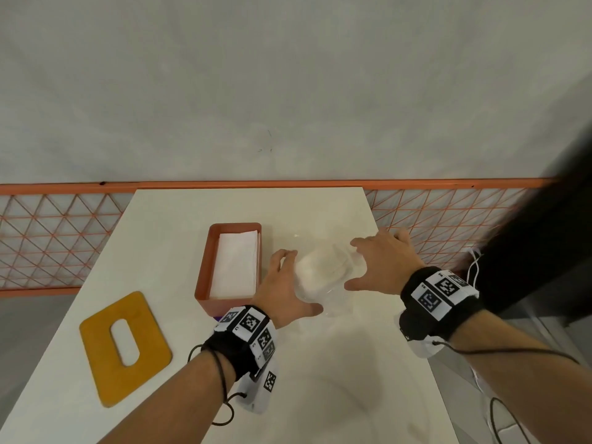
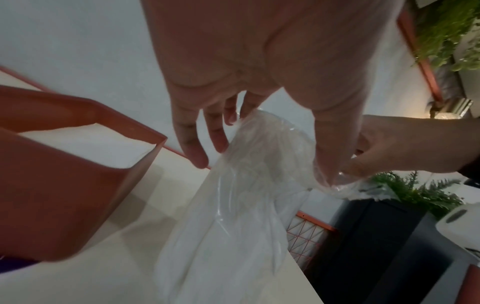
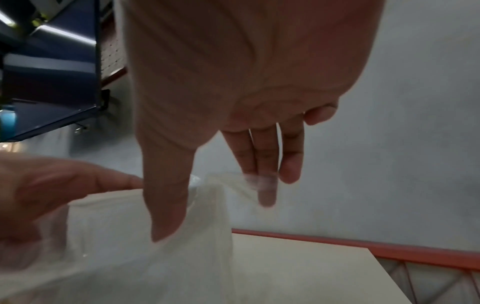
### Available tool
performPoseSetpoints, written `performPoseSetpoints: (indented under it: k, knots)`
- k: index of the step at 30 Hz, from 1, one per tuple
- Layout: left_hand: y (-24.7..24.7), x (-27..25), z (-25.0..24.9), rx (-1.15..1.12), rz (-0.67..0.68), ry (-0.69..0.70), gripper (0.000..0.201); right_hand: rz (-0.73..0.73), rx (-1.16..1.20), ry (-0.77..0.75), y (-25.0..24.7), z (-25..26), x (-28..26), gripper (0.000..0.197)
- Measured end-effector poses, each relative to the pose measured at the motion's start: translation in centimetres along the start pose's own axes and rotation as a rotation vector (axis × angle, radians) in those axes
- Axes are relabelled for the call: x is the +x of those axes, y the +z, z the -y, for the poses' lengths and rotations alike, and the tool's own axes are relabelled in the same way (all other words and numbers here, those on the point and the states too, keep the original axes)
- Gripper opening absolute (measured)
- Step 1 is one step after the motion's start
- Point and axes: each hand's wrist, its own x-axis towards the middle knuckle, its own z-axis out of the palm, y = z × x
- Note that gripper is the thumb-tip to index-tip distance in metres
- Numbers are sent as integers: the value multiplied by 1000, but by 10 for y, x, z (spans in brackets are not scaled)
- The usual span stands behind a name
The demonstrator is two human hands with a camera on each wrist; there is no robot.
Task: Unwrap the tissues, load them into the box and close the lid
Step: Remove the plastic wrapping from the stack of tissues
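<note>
A crumpled clear plastic wrapper [image 1: 323, 274] hangs just above the white table [image 1: 320, 395], between my two hands. My left hand [image 1: 288, 283] touches its left side with spread, fairly straight fingers and the thumb out. My right hand [image 1: 368, 264] touches its right side, fingers also straight and spread. In the left wrist view the wrapper [image 2: 233, 216] drapes over my left thumb. In the right wrist view the wrapper [image 3: 130, 236] stretches between my right thumb and fingertips. Left of the hands stands the open orange box [image 1: 205, 267] with white tissues [image 1: 235, 267] lying flat inside. The yellow slotted lid [image 1: 96, 347] lies flat at the near left.
An orange mesh railing [image 1: 48, 235] runs behind the table in front of a grey wall. The table's right edge is close under my right wrist, with cables and dark furniture beyond it. Something small and purple [image 1: 219, 317] peeks from under the box's near end.
</note>
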Motion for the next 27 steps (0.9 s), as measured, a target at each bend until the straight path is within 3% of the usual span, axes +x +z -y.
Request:
performPoseSetpoints:
  k: [5, 8, 11, 13, 18, 22, 27]
  knots:
    - [0, 6, 8, -87, 41, -23, 111, 112, 218, 18, 9, 0, 2, 71]
    - [4, 7, 13, -188, 32, -42, 101, 93, 285, 16, 22, -2, 2, 70]
    - [10, 7, 15, -316, 16, -68, 92, -58, 352, -14, 27, 0, 0, 86]
    - [12, 8, 13, -342, -3, -65, 89, -209, 271, -97, 25, 5, -4, 91]
    - [18, 9, 9, -280, -49, -18, 90, -449, -10, -419, 31, 12, -7, 54]
    - [22, 7, 15, -266, -159, 122, 89, -527, -51, -485, 38, 12, -6, 42]
    - [21, 2, 15, -152, -88, 269, 63, -578, -26, -496, 41, 9, -6, 31]
